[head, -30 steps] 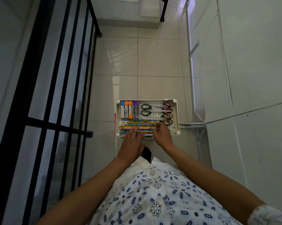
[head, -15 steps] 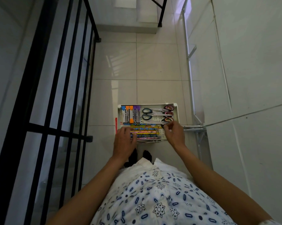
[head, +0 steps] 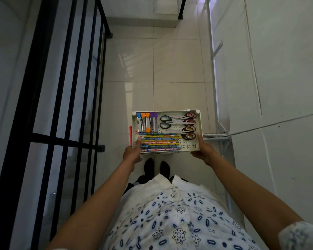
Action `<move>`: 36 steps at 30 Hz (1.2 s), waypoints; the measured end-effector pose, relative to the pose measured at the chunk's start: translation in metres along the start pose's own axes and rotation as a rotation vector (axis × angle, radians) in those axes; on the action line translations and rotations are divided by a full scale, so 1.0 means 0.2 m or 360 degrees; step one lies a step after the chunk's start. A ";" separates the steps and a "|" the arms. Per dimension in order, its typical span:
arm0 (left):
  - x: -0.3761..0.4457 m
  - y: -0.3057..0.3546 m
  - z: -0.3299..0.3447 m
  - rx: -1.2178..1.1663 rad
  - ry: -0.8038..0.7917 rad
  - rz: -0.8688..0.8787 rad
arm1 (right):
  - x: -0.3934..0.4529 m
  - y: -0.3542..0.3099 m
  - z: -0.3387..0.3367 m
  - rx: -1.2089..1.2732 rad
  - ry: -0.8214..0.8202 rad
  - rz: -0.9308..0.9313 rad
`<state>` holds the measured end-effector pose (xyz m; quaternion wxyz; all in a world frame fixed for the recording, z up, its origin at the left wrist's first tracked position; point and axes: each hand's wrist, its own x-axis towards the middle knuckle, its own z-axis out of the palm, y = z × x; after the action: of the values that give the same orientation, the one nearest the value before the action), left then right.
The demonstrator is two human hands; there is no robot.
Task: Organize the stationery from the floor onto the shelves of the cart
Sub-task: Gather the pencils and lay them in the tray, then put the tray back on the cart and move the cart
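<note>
Between both hands (head: 167,154), cart (head: 200,123) gripped at near corners

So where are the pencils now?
In the head view, the pencils lie along the cart's top shelf near edge, between both hands, below the scissors.

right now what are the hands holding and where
Both hold the white cart's top tray: left hand at its near-left corner, right hand at its near-right corner.
</note>
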<state>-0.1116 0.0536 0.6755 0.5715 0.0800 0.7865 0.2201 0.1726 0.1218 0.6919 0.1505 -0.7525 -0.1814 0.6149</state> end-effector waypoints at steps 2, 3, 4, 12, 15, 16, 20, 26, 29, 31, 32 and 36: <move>0.03 0.00 -0.01 -0.0055 -0.0019 -0.0033 | 0.01 -0.02 0.00 -0.0039 -0.0046 0.0027; 0.05 0.01 -0.01 -0.0086 -0.0050 -0.0041 | 0.01 -0.04 0.01 -0.0071 -0.0078 0.0037; 0.06 0.02 -0.02 -0.0105 -0.0082 -0.0046 | 0.01 -0.05 0.01 -0.0096 -0.0100 0.0045; 0.08 0.02 0.03 -0.0175 0.0017 -0.0058 | 0.02 -0.06 0.07 -0.0046 0.0037 0.0030; 0.07 0.01 0.04 -0.0048 0.0126 -0.0003 | 0.03 -0.03 0.07 -0.0007 0.0146 0.0024; 0.07 0.00 0.04 -0.0015 0.0145 0.0015 | 0.03 -0.03 0.07 -0.0006 0.0170 0.0025; 0.08 -0.01 0.03 0.0092 0.0159 0.0054 | 0.04 -0.02 0.09 -0.0038 0.0241 0.0016; 0.11 0.02 0.00 0.0288 0.0113 0.0163 | 0.05 -0.03 0.10 -0.0026 0.0294 0.0017; 0.13 0.03 0.00 0.0298 0.0113 0.0189 | 0.06 -0.03 0.12 -0.0002 0.0307 0.0021; 0.14 0.05 -0.01 0.0313 0.0092 0.0200 | 0.07 -0.04 0.13 0.0001 0.0317 0.0027; 0.15 0.05 -0.01 0.0319 0.0092 0.0209 | 0.08 -0.05 0.13 0.0003 0.0318 0.0027; 0.18 0.09 -0.03 0.0310 0.0112 0.0230 | 0.10 -0.08 0.15 0.0027 0.0311 0.0024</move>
<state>-0.1308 0.0829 0.6536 0.5158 0.1839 0.8158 0.1859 0.1455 0.1451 0.6759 0.1692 -0.8089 -0.1550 0.5413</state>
